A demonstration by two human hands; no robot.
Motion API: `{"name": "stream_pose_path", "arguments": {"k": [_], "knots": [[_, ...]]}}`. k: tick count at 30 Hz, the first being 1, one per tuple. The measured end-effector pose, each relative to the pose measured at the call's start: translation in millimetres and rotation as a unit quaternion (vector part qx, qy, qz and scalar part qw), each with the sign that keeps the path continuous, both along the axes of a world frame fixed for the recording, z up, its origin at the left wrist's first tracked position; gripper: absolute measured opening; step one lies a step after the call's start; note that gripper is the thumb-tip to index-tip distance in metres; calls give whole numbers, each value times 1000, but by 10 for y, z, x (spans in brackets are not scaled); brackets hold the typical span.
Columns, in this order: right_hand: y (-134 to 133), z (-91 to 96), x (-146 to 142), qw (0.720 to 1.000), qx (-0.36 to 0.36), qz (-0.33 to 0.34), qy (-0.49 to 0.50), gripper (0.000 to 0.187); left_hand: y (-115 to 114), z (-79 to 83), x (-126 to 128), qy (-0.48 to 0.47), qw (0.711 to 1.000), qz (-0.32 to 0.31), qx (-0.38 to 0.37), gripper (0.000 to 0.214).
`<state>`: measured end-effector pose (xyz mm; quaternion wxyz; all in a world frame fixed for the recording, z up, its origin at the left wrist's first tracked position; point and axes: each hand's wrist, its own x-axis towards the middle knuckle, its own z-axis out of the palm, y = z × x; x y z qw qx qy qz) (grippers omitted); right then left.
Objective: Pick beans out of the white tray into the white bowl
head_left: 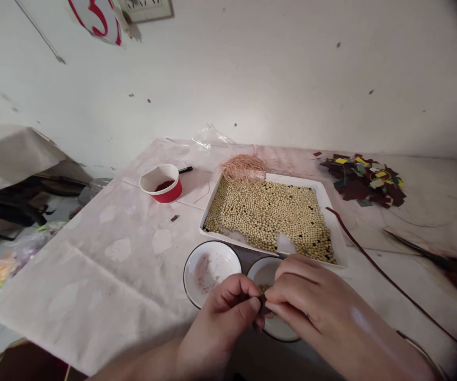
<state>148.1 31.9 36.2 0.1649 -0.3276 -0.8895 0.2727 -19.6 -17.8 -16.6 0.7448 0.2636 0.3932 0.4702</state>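
My left hand [228, 312] and my right hand [307, 296] meet fingertip to fingertip at the bottom centre. Both are closed in a pinch on a small dark piece [262, 300], mostly hidden by the fingers. Behind them is a white dark-rimmed bowl [257, 269] with a few small beads [265, 288], partly covered by my hands. To its left stands a second white bowl [222, 259] with pinkish specks inside. Just beyond lies a shallow white tray [325, 197] of pale round beads [268, 211] with a few dark ones among them.
A bundle of copper-coloured strands [242, 168] lies at the tray's back corner. A red and white tub [168, 191] stands left, a black marker [186, 170] beside it. Coloured scraps [365, 177], a dark red strip [365, 254] and scissors [419, 248] lie right. A wall rises behind.
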Motion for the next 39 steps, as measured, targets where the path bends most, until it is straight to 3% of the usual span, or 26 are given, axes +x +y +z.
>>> {"name": "stream_pose_path", "arguments": {"k": [3,10,23,32,39], "knots": [[-12,-7,-23,1000,0,20,10,22,3,13,-6,0,1000,-7,0,24],[32,-22,-40,999,-36,-21,-13,17,5,10,-5,3,1000,-1,6,23],[-29,0,-99,1000,-20,-23,8,16,21,11,-9,5,1000,-13,-2,22],[63,6,-33,998,-39,-50,-17,17,-1,-29,-3,-12,1000,5,-9,26],[243,-42,47,993,-44,-87,-64,20,3,-31,-9,33,999,7,9,23]]}}
